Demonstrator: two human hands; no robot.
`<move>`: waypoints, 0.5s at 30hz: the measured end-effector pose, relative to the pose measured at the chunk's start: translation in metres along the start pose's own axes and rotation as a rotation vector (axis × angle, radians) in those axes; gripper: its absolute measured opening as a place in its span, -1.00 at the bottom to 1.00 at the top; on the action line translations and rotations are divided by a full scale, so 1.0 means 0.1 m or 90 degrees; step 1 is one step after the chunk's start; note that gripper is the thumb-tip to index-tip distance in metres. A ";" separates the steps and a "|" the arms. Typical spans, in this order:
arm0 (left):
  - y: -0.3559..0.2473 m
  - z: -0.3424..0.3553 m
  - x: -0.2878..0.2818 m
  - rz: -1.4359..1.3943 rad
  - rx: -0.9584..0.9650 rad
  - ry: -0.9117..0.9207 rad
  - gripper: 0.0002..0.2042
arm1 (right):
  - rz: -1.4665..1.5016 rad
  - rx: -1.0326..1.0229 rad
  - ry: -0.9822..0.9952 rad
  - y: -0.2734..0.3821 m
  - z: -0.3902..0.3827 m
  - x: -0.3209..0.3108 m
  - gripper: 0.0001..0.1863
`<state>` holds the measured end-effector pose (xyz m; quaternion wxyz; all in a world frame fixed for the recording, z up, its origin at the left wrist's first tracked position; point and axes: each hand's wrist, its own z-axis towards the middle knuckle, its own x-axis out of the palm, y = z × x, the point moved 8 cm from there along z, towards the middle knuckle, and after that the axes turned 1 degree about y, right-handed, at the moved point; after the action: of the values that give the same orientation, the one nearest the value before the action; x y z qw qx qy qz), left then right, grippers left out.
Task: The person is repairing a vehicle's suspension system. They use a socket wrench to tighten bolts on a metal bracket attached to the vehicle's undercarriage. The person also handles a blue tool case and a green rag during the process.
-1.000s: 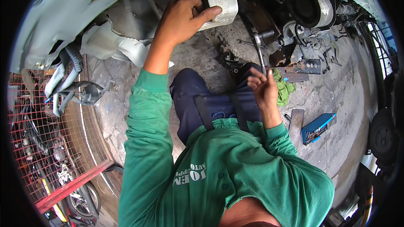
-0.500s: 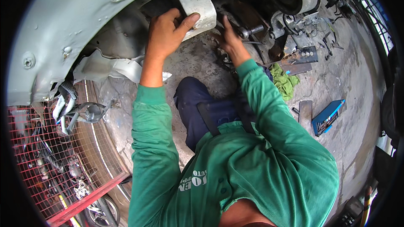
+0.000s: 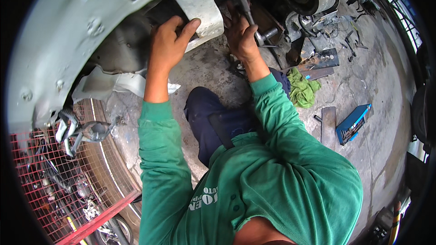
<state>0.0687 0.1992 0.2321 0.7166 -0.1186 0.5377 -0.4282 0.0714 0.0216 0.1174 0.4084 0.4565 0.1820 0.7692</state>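
One shirt bears white lettering; the left hand touches a bracket.

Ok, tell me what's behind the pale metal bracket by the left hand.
Beyond the bracket, it is dark on either side, with concrete floor past the lower edge. The left hand partly covers its left edge. Anything directly behind the metal is hidden.
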 end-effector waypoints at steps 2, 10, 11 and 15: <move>-0.01 -0.03 -0.03 -0.010 -0.002 -0.002 -0.49 | -0.096 -0.034 0.050 0.20 -0.01 0.01 0.33; 0.06 -0.06 -0.07 -0.027 -0.014 -0.008 -0.46 | -0.244 0.023 -0.094 0.85 -1.05 0.00 0.08; 0.06 -0.05 -0.06 -0.022 -0.012 -0.005 -0.46 | -0.251 0.107 -0.124 0.78 -1.27 -0.08 0.03; 0.01 -0.01 -0.02 -0.001 0.012 0.000 -0.46 | -0.310 0.140 -0.211 0.78 -1.81 -0.50 -0.04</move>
<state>0.0685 0.2015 0.2324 0.7171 -0.1124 0.5339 -0.4338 -0.1058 -0.0485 0.0472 0.5525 0.5602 0.2992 0.5398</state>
